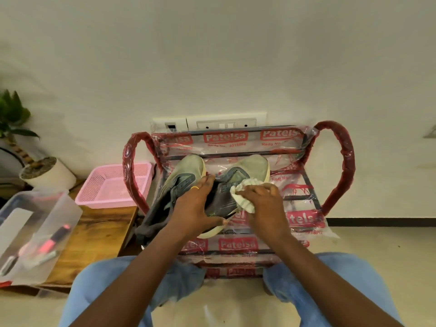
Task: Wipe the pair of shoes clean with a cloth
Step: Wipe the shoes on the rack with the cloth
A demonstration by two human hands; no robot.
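Note:
Two grey-green sneakers with cream soles lie side by side on a plastic-wrapped red rack (304, 208). The left shoe (181, 175) points its toe at the wall. My left hand (195, 208) grips the right shoe (250, 171) across its dark grey opening, the thumb hooked under its near side. My right hand (262, 204) holds a bunched white cloth (243, 197) and presses it onto the outer side of that shoe. Both hands hide the shoe's middle and heel.
A pink mesh basket (113, 185) sits left of the rack on a wooden board (94, 234). A clear plastic box (35, 230) with brushes stands at the near left, a potted plant (44, 171) behind it. The wall with a switch plate (212, 122) is right behind the rack.

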